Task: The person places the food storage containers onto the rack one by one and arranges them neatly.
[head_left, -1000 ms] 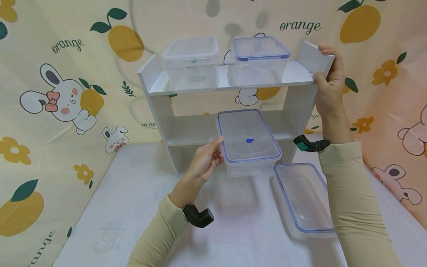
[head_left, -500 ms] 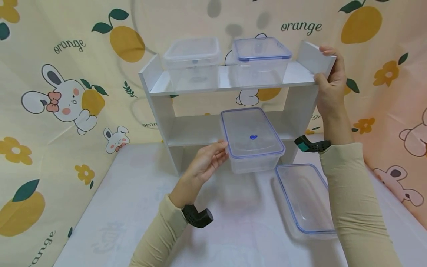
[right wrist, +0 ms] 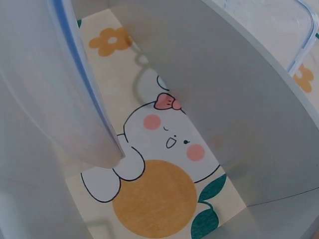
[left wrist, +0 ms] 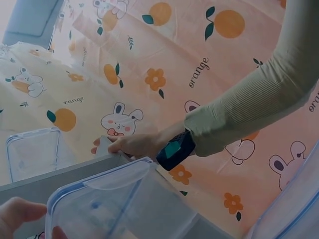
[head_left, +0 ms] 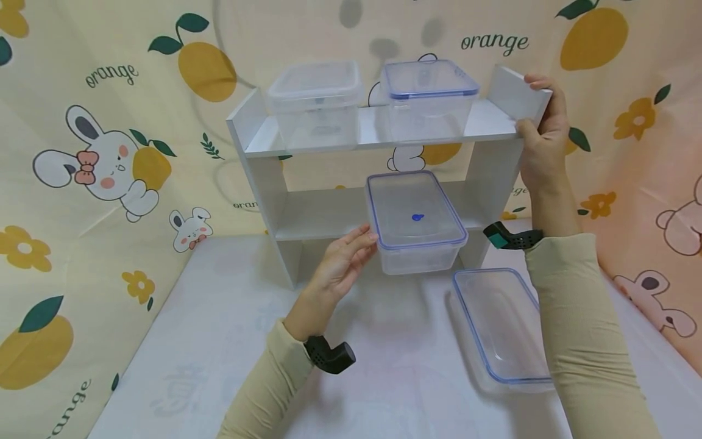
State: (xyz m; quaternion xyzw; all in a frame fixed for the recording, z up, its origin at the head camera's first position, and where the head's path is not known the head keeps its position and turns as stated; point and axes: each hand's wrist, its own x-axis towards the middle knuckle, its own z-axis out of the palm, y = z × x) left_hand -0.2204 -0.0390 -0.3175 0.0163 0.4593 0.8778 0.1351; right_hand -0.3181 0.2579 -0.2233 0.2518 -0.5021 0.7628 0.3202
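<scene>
My left hand [head_left: 342,265] pinches the left edge of a clear lidded food container [head_left: 417,204] with a blue-rimmed lid. The container is raised and tilted in front of the white shelf unit's middle board [head_left: 318,213]. In the left wrist view, its lid and corner [left wrist: 124,204] fill the bottom, beside my left thumb [left wrist: 22,214]. My right hand [head_left: 545,134] grips the raised right side panel [head_left: 515,94] of the shelf unit. The right wrist view shows the container's edge [right wrist: 45,89] reaching between the shelf boards [right wrist: 239,99].
On the top board stand a clear container with a whitish lid [head_left: 315,103] and one with a blue-rimmed lid [head_left: 430,100]. Another blue-rimmed container [head_left: 501,329] lies on the white table [head_left: 219,366] at right, partly behind the right sleeve. A printed cloth [head_left: 181,158] hangs behind.
The container in my left hand has moved up and slightly right, toward the middle shelf opening. My right hand stays on the side panel.
</scene>
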